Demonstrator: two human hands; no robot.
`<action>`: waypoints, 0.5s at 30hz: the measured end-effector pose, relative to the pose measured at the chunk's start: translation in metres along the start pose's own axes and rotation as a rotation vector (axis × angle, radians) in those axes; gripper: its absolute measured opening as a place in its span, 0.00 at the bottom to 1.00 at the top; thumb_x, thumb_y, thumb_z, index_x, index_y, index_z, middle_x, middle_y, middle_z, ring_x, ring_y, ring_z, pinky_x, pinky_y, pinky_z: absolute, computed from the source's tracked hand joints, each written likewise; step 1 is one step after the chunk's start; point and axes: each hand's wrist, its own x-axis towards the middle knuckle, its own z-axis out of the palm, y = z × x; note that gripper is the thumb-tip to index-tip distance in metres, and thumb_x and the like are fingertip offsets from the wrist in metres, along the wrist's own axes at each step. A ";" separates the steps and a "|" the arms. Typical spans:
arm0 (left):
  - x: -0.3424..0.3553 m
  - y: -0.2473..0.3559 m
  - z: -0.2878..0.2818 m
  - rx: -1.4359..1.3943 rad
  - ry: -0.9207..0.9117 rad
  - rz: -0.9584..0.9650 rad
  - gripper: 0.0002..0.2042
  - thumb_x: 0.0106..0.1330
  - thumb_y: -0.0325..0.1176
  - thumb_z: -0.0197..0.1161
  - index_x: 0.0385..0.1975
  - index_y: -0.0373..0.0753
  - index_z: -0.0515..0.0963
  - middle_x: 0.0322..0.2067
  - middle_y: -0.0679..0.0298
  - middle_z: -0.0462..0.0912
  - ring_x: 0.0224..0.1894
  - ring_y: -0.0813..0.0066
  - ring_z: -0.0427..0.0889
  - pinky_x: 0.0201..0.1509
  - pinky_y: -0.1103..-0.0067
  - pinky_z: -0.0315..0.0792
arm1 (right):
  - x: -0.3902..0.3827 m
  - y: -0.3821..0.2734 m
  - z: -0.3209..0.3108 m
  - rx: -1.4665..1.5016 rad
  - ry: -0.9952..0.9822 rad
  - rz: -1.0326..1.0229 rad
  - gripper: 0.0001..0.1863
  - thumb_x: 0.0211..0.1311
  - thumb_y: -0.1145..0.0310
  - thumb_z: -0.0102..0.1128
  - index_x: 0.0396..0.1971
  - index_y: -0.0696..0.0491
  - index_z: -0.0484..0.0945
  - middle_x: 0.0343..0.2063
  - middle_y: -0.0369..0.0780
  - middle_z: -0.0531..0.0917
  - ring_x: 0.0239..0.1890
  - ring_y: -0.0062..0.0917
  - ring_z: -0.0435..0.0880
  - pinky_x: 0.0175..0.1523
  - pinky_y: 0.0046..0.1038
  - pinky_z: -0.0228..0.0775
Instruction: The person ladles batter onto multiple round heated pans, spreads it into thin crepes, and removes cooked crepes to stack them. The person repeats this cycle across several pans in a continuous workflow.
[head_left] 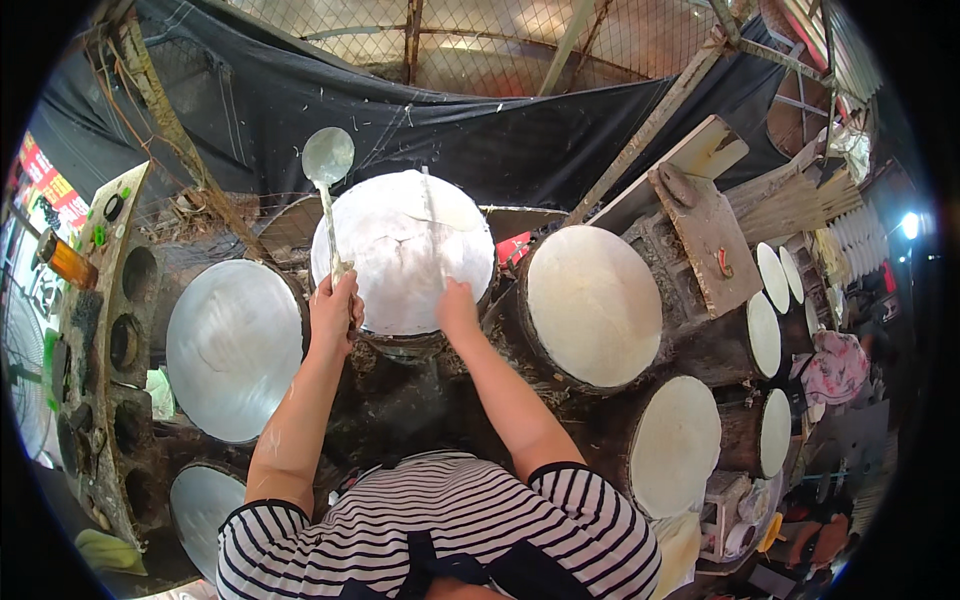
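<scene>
My left hand [337, 312] grips the handle of a ladle [328, 157], its round bowl coated with whitish liquid. The bowl is above the far left rim of a large round griddle [385, 215] straight ahead of me. At the griddle's near right side, my right hand [458, 307] is closed around the near end of a thin, pale flat stick [428, 200]. The stick runs away from me across the griddle, blending with its whitish, streaked surface. Whether it touches the surface I cannot tell.
To the left stand a bare grey griddle [235, 350] and another [207, 510] nearer me. On the right are griddles covered in a pale layer [593, 305], [675, 447], with several smaller ones beyond. Black sheeting [440, 130] hangs behind; a slanted board with holes [110, 340] borders the left.
</scene>
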 end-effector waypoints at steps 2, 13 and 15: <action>-0.002 0.000 -0.001 0.006 -0.005 -0.014 0.07 0.64 0.35 0.56 0.29 0.41 0.67 0.16 0.72 0.64 0.11 0.84 0.63 0.09 0.84 0.55 | -0.003 -0.014 0.024 0.022 0.048 -0.026 0.18 0.55 0.73 0.46 0.47 0.59 0.71 0.39 0.55 0.72 0.40 0.50 0.75 0.46 0.42 0.68; -0.023 0.001 -0.027 -0.061 0.078 0.026 0.08 0.64 0.35 0.56 0.28 0.40 0.67 0.18 0.70 0.65 0.12 0.83 0.64 0.10 0.84 0.57 | 0.055 -0.011 -0.005 -0.058 0.021 -0.057 0.18 0.54 0.74 0.47 0.46 0.59 0.70 0.41 0.55 0.72 0.39 0.50 0.77 0.45 0.42 0.70; -0.028 0.002 -0.020 -0.071 0.089 0.015 0.08 0.65 0.35 0.54 0.27 0.41 0.66 0.17 0.71 0.64 0.11 0.83 0.63 0.09 0.85 0.56 | 0.046 -0.018 0.007 -0.055 -0.044 -0.119 0.17 0.54 0.74 0.46 0.46 0.60 0.71 0.41 0.55 0.72 0.38 0.50 0.77 0.44 0.43 0.70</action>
